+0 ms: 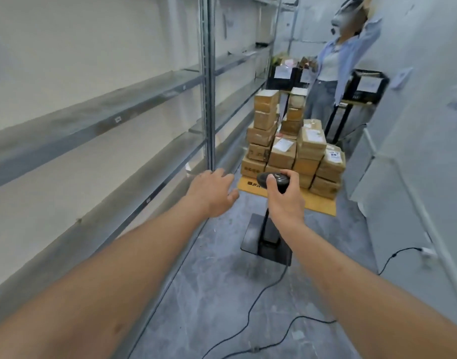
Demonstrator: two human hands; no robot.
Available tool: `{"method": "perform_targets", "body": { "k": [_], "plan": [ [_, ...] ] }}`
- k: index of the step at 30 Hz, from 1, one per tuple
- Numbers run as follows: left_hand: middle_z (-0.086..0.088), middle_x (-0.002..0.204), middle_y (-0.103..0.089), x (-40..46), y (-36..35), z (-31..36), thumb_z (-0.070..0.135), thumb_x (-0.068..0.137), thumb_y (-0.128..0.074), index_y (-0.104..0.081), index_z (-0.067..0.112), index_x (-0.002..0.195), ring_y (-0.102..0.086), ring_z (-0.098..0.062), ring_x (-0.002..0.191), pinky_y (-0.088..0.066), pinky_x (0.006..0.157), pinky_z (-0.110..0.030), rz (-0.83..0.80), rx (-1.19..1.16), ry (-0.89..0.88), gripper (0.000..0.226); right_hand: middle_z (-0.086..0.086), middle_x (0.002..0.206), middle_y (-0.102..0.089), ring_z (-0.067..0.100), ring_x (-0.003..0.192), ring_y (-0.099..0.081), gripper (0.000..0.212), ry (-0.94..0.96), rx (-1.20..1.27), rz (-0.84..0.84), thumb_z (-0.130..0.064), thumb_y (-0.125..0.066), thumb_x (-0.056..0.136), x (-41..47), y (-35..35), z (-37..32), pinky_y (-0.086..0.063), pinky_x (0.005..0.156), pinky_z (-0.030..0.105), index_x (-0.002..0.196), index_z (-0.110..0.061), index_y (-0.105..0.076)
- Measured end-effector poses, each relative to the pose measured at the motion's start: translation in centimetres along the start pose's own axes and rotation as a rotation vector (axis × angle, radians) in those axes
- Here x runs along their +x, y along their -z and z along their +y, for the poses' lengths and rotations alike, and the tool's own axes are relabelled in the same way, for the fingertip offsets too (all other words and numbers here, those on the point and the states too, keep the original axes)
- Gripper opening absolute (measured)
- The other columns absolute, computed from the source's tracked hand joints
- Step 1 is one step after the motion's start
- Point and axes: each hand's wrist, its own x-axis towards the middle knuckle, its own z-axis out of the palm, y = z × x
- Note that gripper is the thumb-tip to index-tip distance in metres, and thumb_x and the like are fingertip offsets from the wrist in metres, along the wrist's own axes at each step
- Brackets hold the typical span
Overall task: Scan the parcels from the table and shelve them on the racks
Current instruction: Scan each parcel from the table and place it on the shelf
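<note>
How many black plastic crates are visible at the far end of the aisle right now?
3 black plastic crates: two side by side behind the stacked parcels, left crate and middle crate, and a third to the right of the standing person, who may hide more.

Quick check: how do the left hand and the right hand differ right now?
The right hand is shut around the black scanner; the left hand is open and holds nothing. The left hand reaches out toward the rack upright, fingers spread; the right hand sits nearer the stacked parcels, above the black stand base. Both are bare and stretched forward.
</note>
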Motion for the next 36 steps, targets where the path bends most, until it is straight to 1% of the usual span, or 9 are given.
{"method": "perform_targets", "body": {
  "k": [6, 9, 12, 17, 19, 22, 26, 31, 36],
  "plan": [
    [-0.008, 0.146, -0.054, 11.7, -2.5, 4.4, 0.053, 0.104, -0.036, -0.053, 0.018, 0.143, -0.052, -0.034, 0.130, -0.047, 0.105, -0.051, -0.010, -0.048, -0.163, 0.055, -0.021, 0.099, -0.057, 0.020, 0.099, -0.062, 0.031, -0.069, -0.057, 0.179, -0.053, -0.053, 0.103, 8.4, 3.1, 2.7, -0.048, 0.084, 0.038, 0.131, -0.039, -0.048],
    [-0.007, 0.141, -0.055, 16.6, -3.8, 6.8, 0.051, 0.104, -0.037, -0.054, 0.018, 0.140, -0.054, -0.034, 0.126, -0.049, 0.100, -0.049, -0.033, -0.056, -0.234, 0.052, -0.014, 0.107, -0.061, 0.016, 0.100, -0.059, 0.033, -0.099, -0.040, 0.264, -0.052, -0.053, 0.104, 11.8, 4.8, 4.1, -0.044, 0.083, 0.035, 0.134, -0.038, -0.049],
    [-0.006, 0.142, -0.054, 20.3, -4.8, 9.6, 0.052, 0.104, -0.037, -0.054, 0.019, 0.141, -0.054, -0.033, 0.125, -0.049, 0.100, -0.049, -0.060, -0.052, -0.305, 0.052, -0.010, 0.114, -0.061, 0.014, 0.100, -0.057, 0.035, -0.114, -0.052, 0.318, -0.051, -0.054, 0.104, 14.5, 6.6, 5.7, -0.041, 0.079, 0.031, 0.135, -0.036, -0.049],
    [-0.006, 0.144, -0.054, 27.1, -6.3, 15.5, 0.053, 0.104, -0.038, -0.053, 0.019, 0.143, -0.053, -0.034, 0.126, -0.049, 0.100, -0.050, -0.106, -0.037, -0.410, 0.054, -0.013, 0.107, -0.061, 0.006, 0.093, -0.058, 0.029, -0.165, -0.033, 0.382, -0.049, -0.054, 0.105, 20.1, 10.6, 8.5, -0.041, 0.071, 0.026, 0.130, -0.035, -0.050],
    [-0.006, 0.146, -0.053, 29.6, -7.0, 17.9, 0.053, 0.104, -0.038, -0.052, 0.020, 0.144, -0.052, -0.034, 0.129, -0.049, 0.101, -0.051, -0.114, -0.037, -0.416, 0.054, -0.013, 0.106, -0.063, 0.004, 0.090, -0.058, 0.025, -0.183, -0.050, 0.392, -0.049, -0.054, 0.104, 22.6, 12.4, 10.1, -0.042, 0.069, 0.025, 0.126, -0.037, -0.050],
    [-0.006, 0.145, -0.053, 33.7, -8.3, 21.6, 0.052, 0.105, -0.039, -0.052, 0.020, 0.144, -0.052, -0.034, 0.129, -0.048, 0.101, -0.050, -0.134, -0.037, -0.418, 0.052, -0.010, 0.109, -0.065, 0.014, 0.097, -0.061, 0.026, -0.198, -0.046, 0.390, -0.050, -0.054, 0.104, 27.1, 15.1, 12.6, -0.043, 0.072, 0.029, 0.126, -0.037, -0.050],
    [-0.007, 0.144, -0.053, 39.5, -10.2, 26.7, 0.052, 0.105, -0.040, -0.050, 0.021, 0.145, -0.051, -0.034, 0.129, -0.049, 0.101, -0.048, -0.165, -0.047, -0.371, 0.052, -0.014, 0.105, -0.059, 0.014, 0.096, -0.057, 0.022, -0.220, -0.063, 0.343, -0.049, -0.054, 0.105, 33.7, 19.1, 15.8, -0.037, 0.065, 0.020, 0.123, -0.039, -0.047],
    [-0.006, 0.144, -0.053, 45.5, -12.0, 32.4, 0.048, 0.104, -0.044, -0.052, 0.022, 0.143, -0.053, -0.031, 0.126, -0.049, 0.099, -0.046, -0.200, -0.101, -0.284, 0.048, -0.021, 0.098, -0.055, 0.012, 0.096, -0.057, 0.027, -0.232, -0.045, 0.271, -0.046, -0.056, 0.105, 41.6, 23.0, 19.0, -0.043, 0.077, 0.029, 0.129, -0.036, -0.051],
    [-0.008, 0.140, -0.054, 50.5, -14.4, 35.4, 0.049, 0.104, -0.045, -0.052, 0.019, 0.143, -0.055, -0.030, 0.121, -0.051, 0.097, -0.046, -0.237, -0.104, -0.214, 0.050, -0.023, 0.096, -0.057, 0.005, 0.089, -0.058, 0.026, -0.245, -0.028, 0.236, -0.047, -0.057, 0.104, 47.7, 24.8, 21.5, -0.046, 0.077, 0.030, 0.127, -0.038, -0.050]
  ]
}}
